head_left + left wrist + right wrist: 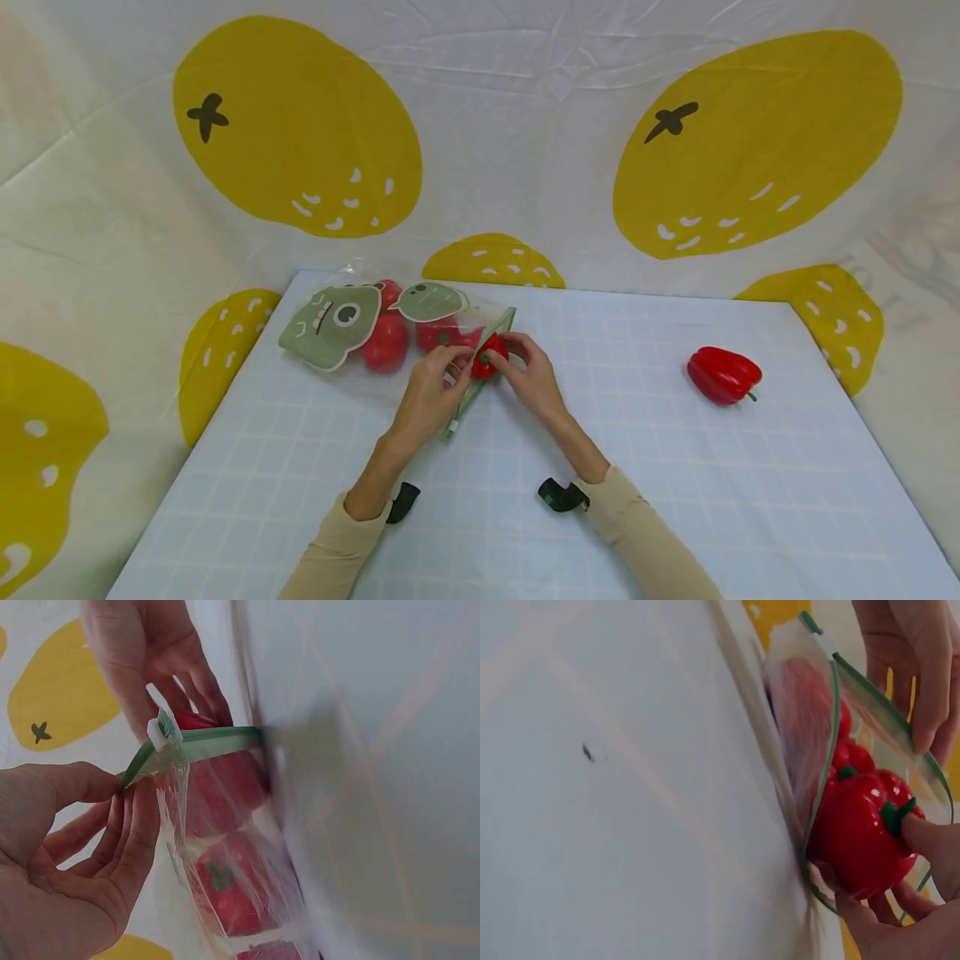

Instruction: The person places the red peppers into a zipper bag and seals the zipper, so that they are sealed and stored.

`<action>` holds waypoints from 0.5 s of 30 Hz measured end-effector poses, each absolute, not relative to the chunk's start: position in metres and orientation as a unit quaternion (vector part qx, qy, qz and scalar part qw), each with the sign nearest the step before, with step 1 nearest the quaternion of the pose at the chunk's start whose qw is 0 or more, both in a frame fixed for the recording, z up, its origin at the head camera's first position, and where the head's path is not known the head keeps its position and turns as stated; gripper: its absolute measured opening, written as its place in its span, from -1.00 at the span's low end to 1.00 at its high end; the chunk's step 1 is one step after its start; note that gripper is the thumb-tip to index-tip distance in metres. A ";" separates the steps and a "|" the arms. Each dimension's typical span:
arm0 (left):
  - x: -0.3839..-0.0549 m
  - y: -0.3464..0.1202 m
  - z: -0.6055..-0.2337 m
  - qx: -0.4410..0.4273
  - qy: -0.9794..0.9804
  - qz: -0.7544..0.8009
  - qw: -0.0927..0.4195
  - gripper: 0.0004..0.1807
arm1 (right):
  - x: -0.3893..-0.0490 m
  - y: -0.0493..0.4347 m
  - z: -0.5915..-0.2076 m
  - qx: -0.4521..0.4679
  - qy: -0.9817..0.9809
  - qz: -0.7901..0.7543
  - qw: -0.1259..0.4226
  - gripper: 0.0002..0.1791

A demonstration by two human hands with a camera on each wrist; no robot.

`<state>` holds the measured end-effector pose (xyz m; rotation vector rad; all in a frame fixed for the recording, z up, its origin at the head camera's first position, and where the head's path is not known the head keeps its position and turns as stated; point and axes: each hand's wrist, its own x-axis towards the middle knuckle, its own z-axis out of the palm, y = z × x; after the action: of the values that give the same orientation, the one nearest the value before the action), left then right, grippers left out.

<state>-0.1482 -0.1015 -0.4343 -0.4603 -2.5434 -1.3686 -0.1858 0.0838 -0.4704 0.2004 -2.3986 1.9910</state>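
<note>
A clear zip bag (352,379) with green cartoon prints and a green zip edge lies at the back left of the table, its mouth facing right. Inside it are several red items, among them a red pepper (238,881). My left hand (430,392) pinches the upper zip edge and lifts it, as the left wrist view shows. In the mouth of the bag sits another red bell pepper (862,832) with a green stem. My right hand (534,373) grips that pepper, thumb by the stem and fingers beneath it.
A third loose red bell pepper (723,375) lies on the right side of the table (675,517). The table has a pale checked cover. Behind it hangs a white cloth (517,150) with yellow fruit prints.
</note>
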 end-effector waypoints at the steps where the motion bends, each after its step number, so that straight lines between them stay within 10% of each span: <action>1: -0.148 -0.101 -0.435 -0.158 -0.864 -0.466 0.110 -0.70 | -0.186 0.083 -0.470 0.064 -0.768 0.637 0.006 -0.50; 15: -0.149 -0.101 -0.435 -0.161 -0.866 -0.460 0.112 -0.73 | -0.192 0.066 -0.482 0.062 -0.786 0.614 0.036 -0.53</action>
<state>-0.1489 -0.1011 -0.4354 -0.4729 -2.5429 -1.3494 -0.1920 0.0661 -0.4819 0.1912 -2.4139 1.8859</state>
